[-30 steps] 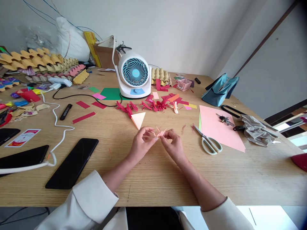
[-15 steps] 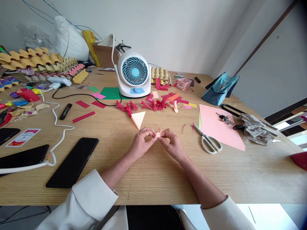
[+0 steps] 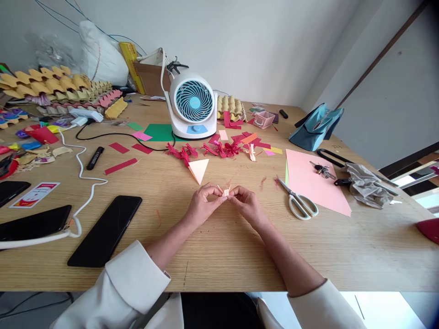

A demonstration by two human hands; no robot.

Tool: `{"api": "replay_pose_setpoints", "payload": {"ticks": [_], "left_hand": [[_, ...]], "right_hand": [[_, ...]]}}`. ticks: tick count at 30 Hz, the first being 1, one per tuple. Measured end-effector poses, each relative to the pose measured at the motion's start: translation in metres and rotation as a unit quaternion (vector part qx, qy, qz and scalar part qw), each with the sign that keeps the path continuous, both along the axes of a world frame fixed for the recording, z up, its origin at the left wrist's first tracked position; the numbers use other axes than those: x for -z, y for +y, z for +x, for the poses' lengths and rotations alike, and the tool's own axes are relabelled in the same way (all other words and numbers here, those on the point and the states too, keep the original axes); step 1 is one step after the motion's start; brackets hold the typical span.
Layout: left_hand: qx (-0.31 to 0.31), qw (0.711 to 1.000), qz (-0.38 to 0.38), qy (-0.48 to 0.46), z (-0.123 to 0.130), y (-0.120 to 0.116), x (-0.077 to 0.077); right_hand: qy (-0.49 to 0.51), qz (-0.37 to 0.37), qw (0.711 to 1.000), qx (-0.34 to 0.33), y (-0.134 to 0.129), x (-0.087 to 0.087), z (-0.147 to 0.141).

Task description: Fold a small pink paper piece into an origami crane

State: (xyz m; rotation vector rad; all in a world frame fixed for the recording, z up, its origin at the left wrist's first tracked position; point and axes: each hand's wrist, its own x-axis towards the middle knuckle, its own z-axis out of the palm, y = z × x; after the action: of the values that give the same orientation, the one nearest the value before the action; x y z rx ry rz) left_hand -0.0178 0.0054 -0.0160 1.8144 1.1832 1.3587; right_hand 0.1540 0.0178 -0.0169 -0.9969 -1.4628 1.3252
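Observation:
A small pale peach paper piece [image 3: 226,192] with thin cut strips is pinched between my two hands above the wooden table. My left hand [image 3: 205,204] grips its left side between thumb and fingertips. On its right side, my right hand [image 3: 247,204] holds it the same way. Just beyond my left hand lies a folded cream paper triangle [image 3: 199,170]. Crumpled red paper pieces [image 3: 231,149] form a row farther back, with a similar peach one [image 3: 252,152] at its right end.
Scissors [image 3: 299,201] lie right of my hands, beside pink sheets [image 3: 308,183] with keys on top. A white fan [image 3: 194,106] stands at the back. Black phones [image 3: 104,230], a marker [image 3: 95,158] and a white cable [image 3: 89,197] are on the left.
The view has shifted very slightly. Both hands stay in nearly the same place around the peach paper, and the fingers of my right hand have moved a little.

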Motion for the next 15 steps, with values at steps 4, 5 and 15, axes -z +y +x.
{"api": "replay_pose_setpoints", "payload": {"ticks": [4,5,15], "left_hand": [[-0.002,1.0,-0.028,-0.01,-0.0012,0.0014,0.0013],[-0.003,0.999,-0.037,-0.016,-0.0015,0.0019,0.0021],[-0.014,0.995,-0.088,-0.047,0.0007,0.0022,0.0063]], "right_hand": [[0.012,-0.012,1.0,-0.023,-0.0024,-0.0052,0.0001],[0.012,-0.01,1.0,-0.025,-0.0028,-0.0063,0.0],[0.004,-0.056,0.998,0.008,-0.0021,-0.0016,-0.0058]]}}
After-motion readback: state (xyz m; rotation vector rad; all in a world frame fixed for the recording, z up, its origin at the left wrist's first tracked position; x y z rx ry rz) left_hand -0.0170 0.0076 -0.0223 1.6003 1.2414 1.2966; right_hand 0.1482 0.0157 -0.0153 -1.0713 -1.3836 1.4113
